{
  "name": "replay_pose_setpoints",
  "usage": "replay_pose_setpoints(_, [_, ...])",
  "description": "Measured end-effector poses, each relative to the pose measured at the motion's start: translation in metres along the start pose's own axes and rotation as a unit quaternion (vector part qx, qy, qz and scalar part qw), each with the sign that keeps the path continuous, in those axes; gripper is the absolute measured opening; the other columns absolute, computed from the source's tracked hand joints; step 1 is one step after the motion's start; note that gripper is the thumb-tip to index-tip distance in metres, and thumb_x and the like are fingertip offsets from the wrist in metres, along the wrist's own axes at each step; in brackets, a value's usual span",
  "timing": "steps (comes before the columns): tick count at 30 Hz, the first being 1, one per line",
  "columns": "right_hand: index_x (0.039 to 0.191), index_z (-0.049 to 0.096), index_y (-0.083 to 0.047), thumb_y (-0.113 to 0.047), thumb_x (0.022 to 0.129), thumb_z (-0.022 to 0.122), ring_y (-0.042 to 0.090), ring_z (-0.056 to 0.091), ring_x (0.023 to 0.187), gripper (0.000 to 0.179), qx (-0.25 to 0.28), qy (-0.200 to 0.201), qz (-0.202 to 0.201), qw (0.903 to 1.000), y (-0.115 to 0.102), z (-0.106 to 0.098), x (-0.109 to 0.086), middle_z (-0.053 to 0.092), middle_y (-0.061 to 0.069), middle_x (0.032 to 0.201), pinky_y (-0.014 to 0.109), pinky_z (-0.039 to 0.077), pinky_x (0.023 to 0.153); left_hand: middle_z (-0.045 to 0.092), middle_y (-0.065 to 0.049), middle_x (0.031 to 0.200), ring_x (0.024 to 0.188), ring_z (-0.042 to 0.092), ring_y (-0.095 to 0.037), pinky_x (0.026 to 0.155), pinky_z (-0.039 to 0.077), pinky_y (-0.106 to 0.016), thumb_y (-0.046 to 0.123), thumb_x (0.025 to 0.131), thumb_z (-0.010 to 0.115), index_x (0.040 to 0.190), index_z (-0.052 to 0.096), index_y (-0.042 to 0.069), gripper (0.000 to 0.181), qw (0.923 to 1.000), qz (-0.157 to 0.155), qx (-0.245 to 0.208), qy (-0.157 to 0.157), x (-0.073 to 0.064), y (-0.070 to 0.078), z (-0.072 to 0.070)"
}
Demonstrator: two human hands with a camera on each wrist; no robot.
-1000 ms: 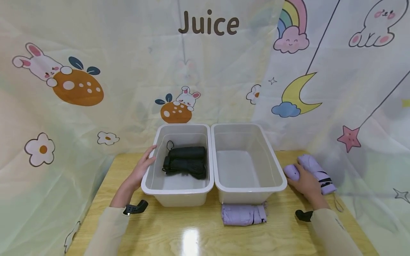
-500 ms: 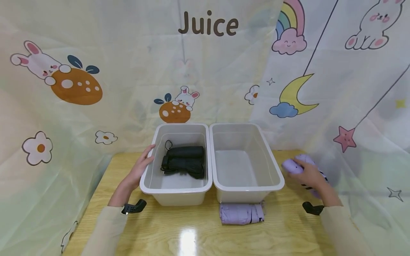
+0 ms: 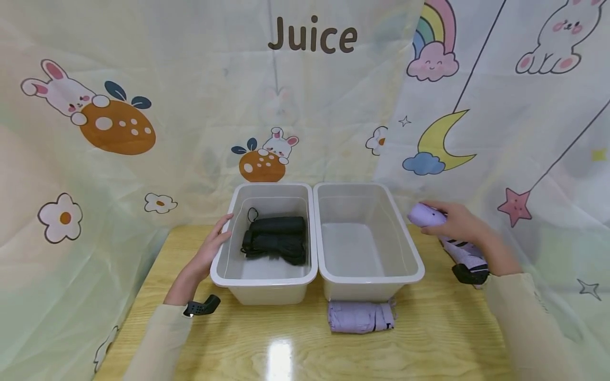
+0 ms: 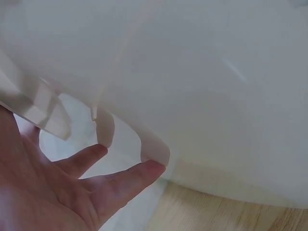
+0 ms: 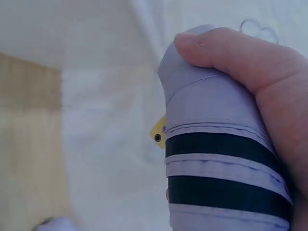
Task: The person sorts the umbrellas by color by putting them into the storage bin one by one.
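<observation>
My right hand (image 3: 458,222) grips a folded purple umbrella (image 3: 425,215), held up off the table to the right of the right bin. In the right wrist view the thumb lies along this umbrella (image 5: 211,106), which has two black bands. Beneath my right forearm lies another purple umbrella (image 3: 459,251), partly hidden by it. A third purple umbrella (image 3: 360,317) rests in front of the right bin. My left hand (image 3: 209,248) touches the left side of the left bin (image 3: 267,284), its fingers fairly straight against the wall. Two black folded umbrellas (image 3: 278,226) lie side by side inside that bin.
The right bin (image 3: 374,280) stands against the left one, with its inside floor showing. Both are on a wooden table (image 3: 214,338). A printed cloth (image 3: 190,106) hangs behind and down both sides, close to the table's edges.
My right hand has raised the purple umbrella from beside the other one, moving up and a little left, toward the right bin. My left hand stays on the left bin.
</observation>
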State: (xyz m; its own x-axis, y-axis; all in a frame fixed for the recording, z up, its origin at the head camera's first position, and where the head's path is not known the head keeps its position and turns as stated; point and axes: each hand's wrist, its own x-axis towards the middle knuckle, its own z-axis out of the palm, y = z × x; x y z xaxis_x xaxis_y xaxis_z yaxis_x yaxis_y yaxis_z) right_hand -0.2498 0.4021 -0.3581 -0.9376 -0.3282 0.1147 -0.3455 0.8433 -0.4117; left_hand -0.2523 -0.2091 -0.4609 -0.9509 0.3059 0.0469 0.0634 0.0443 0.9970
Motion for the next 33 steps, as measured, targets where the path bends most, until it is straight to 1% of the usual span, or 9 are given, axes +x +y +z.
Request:
replay_pose_setpoints(6, [0.140, 0.048, -0.008, -0.032, 0.080, 0.080, 0.029, 0.055, 0.088, 0.072, -0.021, -0.037, -0.022, 0.9988, -0.035, -0.018, 0.027, 0.060, 0.018, 0.115, 0.039, 0.046, 0.067, 0.014, -0.020, 0.156, 0.129, 0.032, -0.051, 0.094, 0.040, -0.061, 0.030, 0.107, 0.035, 0.157, 0.012, 0.019, 0.056, 1.0000, -0.004, -0.003, 0.005, -0.002, -0.002, -0.001])
replay_pose_setpoints(9, [0.139, 0.047, -0.013, -0.026, 0.079, 0.080, 0.030, 0.055, 0.090, 0.070, -0.012, -0.056, -0.027, 0.9980, -0.050, -0.020, 0.040, 0.058, 0.018, 0.118, 0.040, 0.047, 0.067, 0.013, -0.021, 0.156, 0.129, 0.032, -0.051, 0.093, 0.041, -0.060, 0.030, 0.107, 0.035, 0.157, 0.012, 0.019, 0.056, 0.9999, -0.008, -0.005, 0.006, -0.005, -0.004, 0.000])
replay_pose_setpoints(11, [0.141, 0.046, -0.015, -0.023, 0.079, 0.080, 0.030, 0.055, 0.091, 0.071, -0.003, -0.061, -0.039, 0.9974, -0.058, -0.018, 0.049, 0.056, 0.017, 0.122, 0.040, 0.047, 0.069, 0.014, -0.021, 0.156, 0.129, 0.033, -0.051, 0.092, 0.042, -0.060, 0.030, 0.107, 0.036, 0.156, 0.013, 0.019, 0.055, 0.9999, -0.010, -0.005, 0.008, -0.006, -0.005, 0.000])
replay_pose_setpoints(15, [0.144, 0.047, -0.020, -0.028, 0.078, 0.083, 0.027, 0.053, 0.094, 0.076, 0.011, -0.057, -0.070, 0.9958, -0.072, -0.010, 0.067, 0.055, 0.011, 0.128, 0.041, 0.045, 0.072, 0.013, -0.020, 0.157, 0.129, 0.033, -0.051, 0.092, 0.042, -0.061, 0.029, 0.107, 0.036, 0.157, 0.012, 0.019, 0.056, 0.9999, -0.007, -0.011, 0.006, -0.007, -0.007, 0.001])
replay_pose_setpoints(19, [0.145, 0.048, -0.027, -0.036, 0.075, 0.085, 0.025, 0.053, 0.095, 0.079, 0.025, -0.060, -0.076, 0.9950, -0.084, 0.001, 0.083, 0.057, 0.008, 0.126, 0.040, 0.046, 0.073, 0.015, -0.022, 0.156, 0.128, 0.032, -0.052, 0.093, 0.040, -0.063, 0.028, 0.107, 0.036, 0.157, 0.012, 0.019, 0.055, 0.9998, -0.003, -0.018, 0.006, -0.006, -0.009, 0.001])
replay_pose_setpoints(22, [0.145, 0.048, -0.029, -0.032, 0.076, 0.085, 0.027, 0.053, 0.097, 0.078, 0.040, -0.072, -0.074, 0.9938, -0.091, 0.010, 0.095, 0.057, 0.009, 0.127, 0.040, 0.047, 0.075, 0.016, -0.022, 0.155, 0.128, 0.033, -0.052, 0.093, 0.040, -0.063, 0.027, 0.107, 0.036, 0.157, 0.013, 0.019, 0.055, 0.9999, -0.005, -0.014, 0.008, -0.006, -0.008, 0.001])
replay_pose_setpoints(25, [0.145, 0.048, -0.026, -0.020, 0.076, 0.085, 0.028, 0.053, 0.099, 0.078, 0.049, -0.087, -0.086, 0.9913, -0.096, 0.020, 0.107, 0.056, 0.010, 0.128, 0.041, 0.048, 0.078, 0.016, -0.021, 0.155, 0.129, 0.033, -0.051, 0.094, 0.039, -0.063, 0.027, 0.107, 0.035, 0.157, 0.013, 0.019, 0.055, 0.9999, -0.004, -0.009, 0.010, -0.005, -0.006, 0.000])
replay_pose_setpoints(28, [0.145, 0.048, -0.023, -0.012, 0.076, 0.082, 0.029, 0.054, 0.098, 0.077, 0.043, -0.097, -0.102, 0.9891, -0.099, 0.029, 0.119, 0.056, 0.010, 0.127, 0.042, 0.047, 0.078, 0.016, -0.020, 0.156, 0.130, 0.033, -0.050, 0.095, 0.038, -0.063, 0.028, 0.107, 0.036, 0.156, 0.014, 0.020, 0.055, 0.9998, -0.004, -0.006, 0.016, -0.002, -0.005, -0.002])
replay_pose_setpoints(33, [0.146, 0.045, -0.018, -0.009, 0.076, 0.077, 0.029, 0.052, 0.098, 0.078, 0.029, -0.118, -0.114, 0.9860, -0.099, 0.042, 0.135, 0.054, 0.010, 0.129, 0.042, 0.045, 0.079, 0.015, -0.018, 0.157, 0.131, 0.032, -0.049, 0.096, 0.037, -0.063, 0.028, 0.106, 0.038, 0.156, 0.015, 0.021, 0.055, 0.9998, -0.008, -0.014, 0.013, 0.001, -0.004, -0.003])
